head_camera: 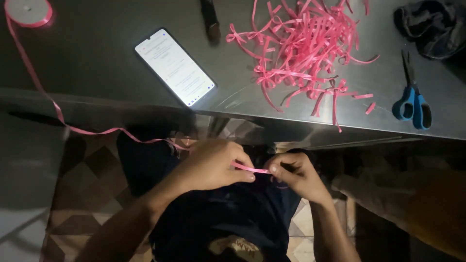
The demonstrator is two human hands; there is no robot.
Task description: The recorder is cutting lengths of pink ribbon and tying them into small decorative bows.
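Pink ribbon (250,168) is pinched taut between the left hand (213,165) and right hand (296,175), both grips closed on it, below the table (97,63) edge. It trails up to a spool (28,11). A heap of tied bows (301,46) already lies beside the scissors (412,104) and a lit phone (174,67); plenty of ribbon looks left.

On the table (97,58), the phone (174,67) lies between the ribbon spool (27,10) at left and the scissors (412,102) at right.
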